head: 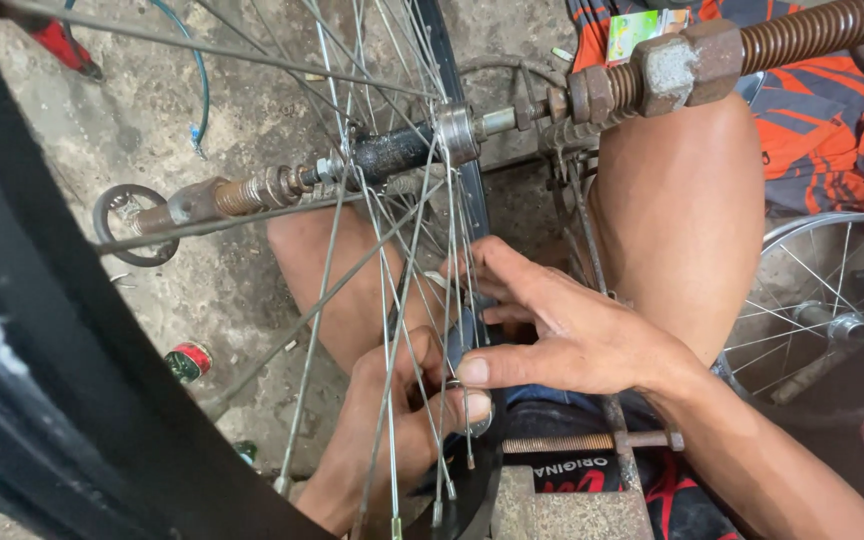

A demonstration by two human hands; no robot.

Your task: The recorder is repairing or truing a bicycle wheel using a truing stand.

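A spoked bicycle wheel with a black rim (474, 205) hangs by its hub (402, 150) on a rusty threaded axle (242, 195). Seen through the spokes, my left hand (387, 425) is low down, with fingers and thumb pinched on a small round metal tool (480, 424) at a spoke end by the rim. My right hand (572, 340) lies over the rim from the right. Its fingers spread across rim and spokes and its thumb presses in just above the left thumb. My bare knees sit under the wheel.
A thick black tyre (42, 340) crosses the left foreground. A heavy rusty threaded rod with big nuts (687, 62) runs across the top right. A second spoked wheel (837, 300) lies at the right. On the concrete floor are a red can (189, 360) and a blue wire (199, 95).
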